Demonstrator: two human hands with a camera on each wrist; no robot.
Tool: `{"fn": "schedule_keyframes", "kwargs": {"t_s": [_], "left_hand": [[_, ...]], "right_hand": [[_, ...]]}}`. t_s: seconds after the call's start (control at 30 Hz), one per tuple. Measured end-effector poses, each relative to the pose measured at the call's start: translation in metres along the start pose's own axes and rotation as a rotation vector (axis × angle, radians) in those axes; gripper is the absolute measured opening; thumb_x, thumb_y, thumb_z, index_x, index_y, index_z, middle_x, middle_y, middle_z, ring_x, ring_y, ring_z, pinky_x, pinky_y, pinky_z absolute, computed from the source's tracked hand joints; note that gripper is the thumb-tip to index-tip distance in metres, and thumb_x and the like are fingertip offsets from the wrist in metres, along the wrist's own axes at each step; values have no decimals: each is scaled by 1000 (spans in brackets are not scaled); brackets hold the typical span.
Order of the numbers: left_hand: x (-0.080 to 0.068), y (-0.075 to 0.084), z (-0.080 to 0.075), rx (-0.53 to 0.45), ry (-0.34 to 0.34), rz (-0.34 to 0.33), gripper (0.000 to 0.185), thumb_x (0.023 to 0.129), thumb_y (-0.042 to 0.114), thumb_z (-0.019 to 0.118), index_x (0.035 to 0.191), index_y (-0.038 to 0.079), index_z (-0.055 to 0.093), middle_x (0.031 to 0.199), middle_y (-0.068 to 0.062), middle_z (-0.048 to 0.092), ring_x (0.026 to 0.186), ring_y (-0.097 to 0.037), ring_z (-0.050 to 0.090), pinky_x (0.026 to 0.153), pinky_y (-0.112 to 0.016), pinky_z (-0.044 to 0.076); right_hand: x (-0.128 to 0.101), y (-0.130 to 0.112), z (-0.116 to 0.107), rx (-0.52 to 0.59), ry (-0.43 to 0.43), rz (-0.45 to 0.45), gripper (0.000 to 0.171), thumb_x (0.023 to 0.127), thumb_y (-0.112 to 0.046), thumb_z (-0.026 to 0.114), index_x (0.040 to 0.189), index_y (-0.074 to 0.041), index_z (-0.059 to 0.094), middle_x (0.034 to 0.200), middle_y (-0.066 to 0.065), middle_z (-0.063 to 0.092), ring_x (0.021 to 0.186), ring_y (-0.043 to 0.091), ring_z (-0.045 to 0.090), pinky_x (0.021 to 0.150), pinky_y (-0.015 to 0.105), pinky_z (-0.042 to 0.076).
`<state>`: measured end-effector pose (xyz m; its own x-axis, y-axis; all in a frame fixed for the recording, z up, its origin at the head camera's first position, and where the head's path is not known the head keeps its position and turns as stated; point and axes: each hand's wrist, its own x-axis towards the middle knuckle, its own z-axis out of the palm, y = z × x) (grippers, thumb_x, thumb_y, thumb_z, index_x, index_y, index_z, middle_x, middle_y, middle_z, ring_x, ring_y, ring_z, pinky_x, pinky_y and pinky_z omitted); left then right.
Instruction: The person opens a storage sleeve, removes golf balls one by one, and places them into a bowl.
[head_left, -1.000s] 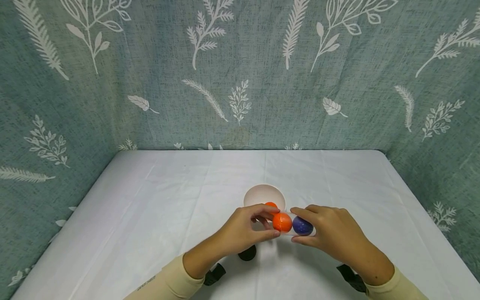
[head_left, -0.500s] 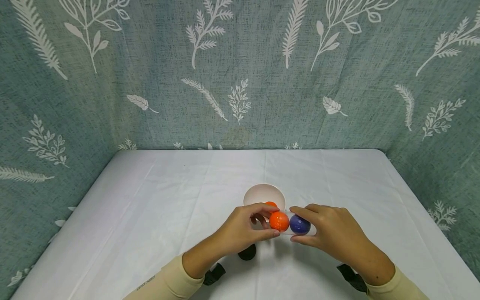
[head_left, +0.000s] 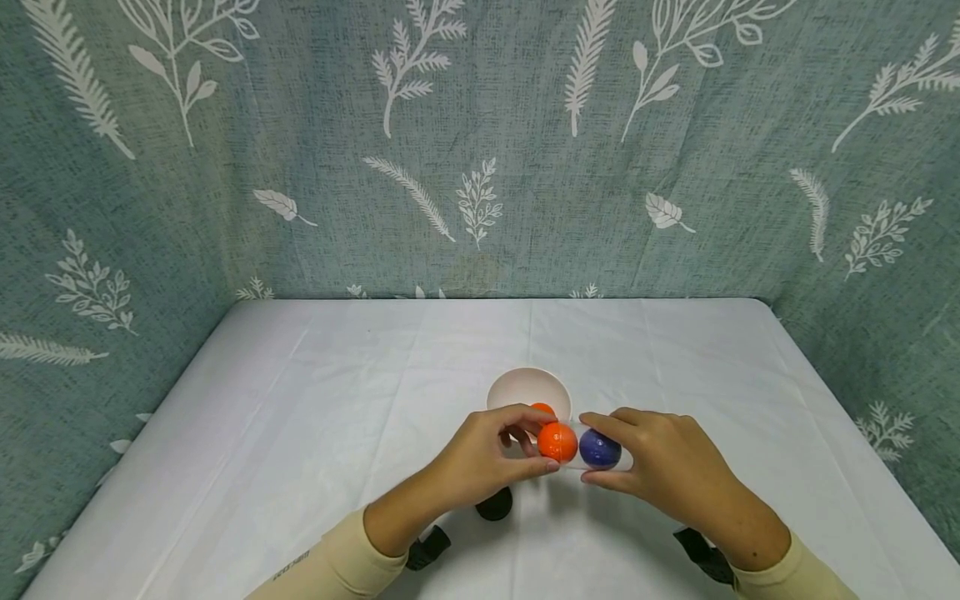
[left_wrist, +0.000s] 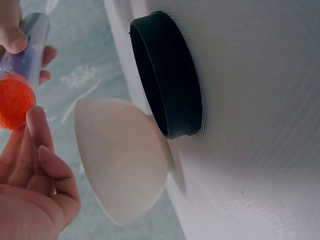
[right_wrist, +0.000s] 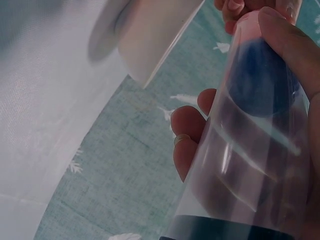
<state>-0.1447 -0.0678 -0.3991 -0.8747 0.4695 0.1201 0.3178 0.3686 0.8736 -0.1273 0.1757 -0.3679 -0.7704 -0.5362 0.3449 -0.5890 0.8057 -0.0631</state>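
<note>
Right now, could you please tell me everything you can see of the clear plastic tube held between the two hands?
The clear plastic tube is a see-through cylinder with glossy walls, held roughly level above the white-clothed table, just in front of the white bowl. The right hand wraps its fingers round it. A dark blue ball sits inside; an orange ball sits at its open mouth, pinched by the left hand. Its far end looks dark, perhaps capped.

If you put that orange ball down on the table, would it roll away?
Probably. The orange ball is round and smooth, so it would likely roll on the flat white tablecloth. It looks like light, hard plastic, since the left hand holds it with just fingertips at the mouth of the clear tube. The bowl would likely keep it in place.
</note>
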Motion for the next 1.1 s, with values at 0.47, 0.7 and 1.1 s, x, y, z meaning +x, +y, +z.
{"fn": "schedule_keyframes", "kwargs": {"t_s": [0.47,0.7,1.1], "left_hand": [[3,-5,-13,42,44,26,41,82,29,84,121,24,69,103,15,70,83,-9,63,58,-24,50],[9,-10,-24,93,96,20,41,82,24,84,119,19,69,99,11,70,80,-10,61,54,-21,45],[32,-21,-34,215,119,4,41,81,20,84,119,15,70,101,5,73,84,-15,61,62,-22,47]], "right_hand": [[0,5,0,13,26,0,59,65,-51,89,114,-22,75,91,-3,74,67,6,65,57,21,51],[1,4,-2,8,-3,32,59,67,-53,88,116,-22,75,94,-1,75,70,10,67,61,26,56],[2,5,-4,29,-60,65,57,70,-52,87,118,-23,74,95,-1,74,73,9,66,62,27,56]]}}
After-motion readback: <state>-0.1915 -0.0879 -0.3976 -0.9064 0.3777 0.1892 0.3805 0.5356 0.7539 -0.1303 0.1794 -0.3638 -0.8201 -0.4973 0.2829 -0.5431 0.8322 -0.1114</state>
